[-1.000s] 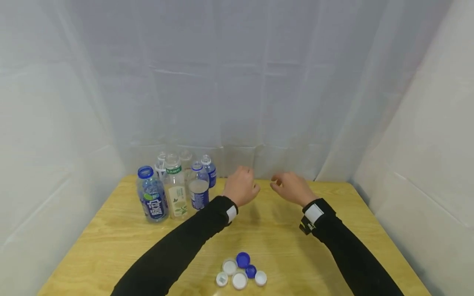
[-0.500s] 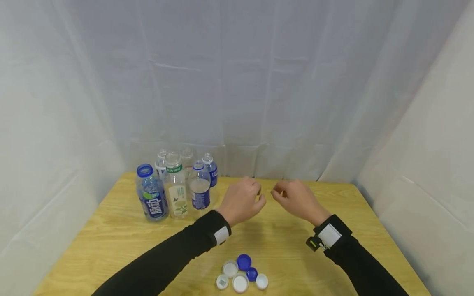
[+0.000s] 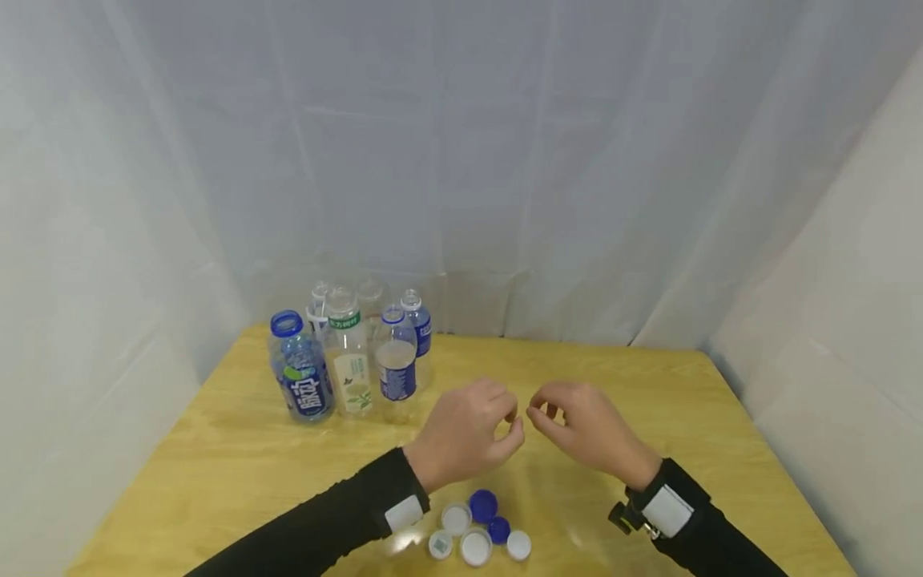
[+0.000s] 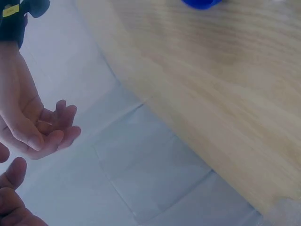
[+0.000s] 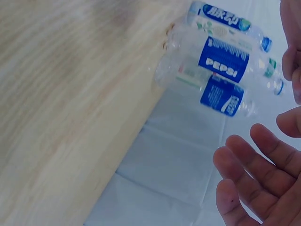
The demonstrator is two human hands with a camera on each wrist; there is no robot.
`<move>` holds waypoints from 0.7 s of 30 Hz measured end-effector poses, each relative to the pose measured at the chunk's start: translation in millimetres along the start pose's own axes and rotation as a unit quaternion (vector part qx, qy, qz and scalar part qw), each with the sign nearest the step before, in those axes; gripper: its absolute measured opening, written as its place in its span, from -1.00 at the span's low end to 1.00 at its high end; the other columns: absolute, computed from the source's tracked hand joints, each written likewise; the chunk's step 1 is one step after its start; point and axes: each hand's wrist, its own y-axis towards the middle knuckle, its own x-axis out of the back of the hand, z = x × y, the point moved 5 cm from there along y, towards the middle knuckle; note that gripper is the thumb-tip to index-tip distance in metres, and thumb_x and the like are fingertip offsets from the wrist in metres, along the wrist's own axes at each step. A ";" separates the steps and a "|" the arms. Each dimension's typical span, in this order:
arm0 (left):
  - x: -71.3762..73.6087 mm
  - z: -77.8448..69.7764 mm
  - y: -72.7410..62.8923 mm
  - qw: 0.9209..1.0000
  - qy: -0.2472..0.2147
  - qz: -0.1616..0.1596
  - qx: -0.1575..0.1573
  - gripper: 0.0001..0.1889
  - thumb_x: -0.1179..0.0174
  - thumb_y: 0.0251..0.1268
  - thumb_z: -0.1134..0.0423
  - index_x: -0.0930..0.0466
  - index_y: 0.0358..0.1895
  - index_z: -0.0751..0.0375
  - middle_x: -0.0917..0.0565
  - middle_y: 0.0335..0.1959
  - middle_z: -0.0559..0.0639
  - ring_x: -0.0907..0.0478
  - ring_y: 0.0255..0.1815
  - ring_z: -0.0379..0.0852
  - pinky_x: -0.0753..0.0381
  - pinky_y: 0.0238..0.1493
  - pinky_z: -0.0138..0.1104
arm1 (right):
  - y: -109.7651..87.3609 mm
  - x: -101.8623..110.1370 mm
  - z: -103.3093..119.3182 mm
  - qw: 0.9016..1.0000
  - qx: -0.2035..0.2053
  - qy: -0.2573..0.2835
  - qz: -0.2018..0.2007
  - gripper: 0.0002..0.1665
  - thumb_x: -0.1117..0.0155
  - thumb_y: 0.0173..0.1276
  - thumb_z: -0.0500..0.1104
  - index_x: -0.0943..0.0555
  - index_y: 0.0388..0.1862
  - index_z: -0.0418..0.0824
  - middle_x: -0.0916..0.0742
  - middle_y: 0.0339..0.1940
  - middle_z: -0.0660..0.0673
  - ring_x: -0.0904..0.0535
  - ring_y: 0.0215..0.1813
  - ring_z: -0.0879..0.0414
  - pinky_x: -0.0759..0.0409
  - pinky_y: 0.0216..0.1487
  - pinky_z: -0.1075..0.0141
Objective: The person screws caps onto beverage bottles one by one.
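Observation:
My left hand (image 3: 465, 429) hovers over the middle of the table with fingers loosely bent and nothing in them. Facing it, my right hand (image 3: 591, 429) is likewise empty, its fingertips a small gap from the left hand's. Closest below the hands lie loose bottle caps: a large blue cap (image 3: 483, 505), a smaller blue cap (image 3: 498, 530) and several white caps (image 3: 477, 548). Uncapped plastic bottles stand in a group to the left: a blue-necked bottle (image 3: 303, 381), a clear bottle with a green neck band (image 3: 351, 373) and a Pepsi bottle (image 5: 223, 59), among others.
The wooden table (image 3: 202, 481) ends at the back against a hanging white sheet (image 3: 476, 160). Similar white sheets enclose the left and right sides. More clear bottles (image 3: 371, 298) stand behind the front ones, partly hidden.
Both hands have come back from the far edge of the table toward the caps and closer together. Bottles and caps stay in place; the head view has shifted slightly.

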 end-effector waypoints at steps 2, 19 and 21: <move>0.7 -3.2 -3.4 1.000 -0.010 0.000 -0.016 -0.84 -0.25 0.21 0.16 -0.53 -0.51 -0.02 -0.52 -0.55 -0.23 -0.37 -0.50 -0.33 -0.20 -0.56 -0.59 | -3.6 -0.8 3.7 1.000 0.008 0.012 -0.002 -0.94 -0.34 0.38 -0.14 -0.69 -0.30 0.04 -0.72 -0.35 0.17 -0.57 -0.37 0.35 -0.52 -0.40 0.47; 16.5 9.3 -37.1 1.000 0.011 -0.011 -0.026 -0.90 -0.28 0.14 0.15 -0.58 -0.43 0.04 -0.49 -0.43 -0.15 -0.40 -0.42 -0.23 -0.40 -0.49 -0.49 | -25.4 -17.7 22.8 0.996 0.041 0.069 0.036 -0.95 -0.27 0.46 -0.08 -0.66 -0.22 0.02 -0.72 -0.23 0.18 -0.57 -0.29 0.36 -0.59 -0.29 0.47; 21.3 14.5 -39.6 0.999 0.013 -0.025 -0.014 -0.91 -0.27 0.13 0.16 -0.59 -0.42 0.06 -0.49 -0.41 -0.14 -0.42 -0.40 -0.21 -0.42 -0.49 -0.45 | -28.7 -20.1 23.0 0.996 0.037 0.069 0.042 -0.95 -0.27 0.46 -0.08 -0.66 -0.22 0.03 -0.71 -0.23 0.19 -0.56 -0.29 0.36 -0.58 -0.30 0.47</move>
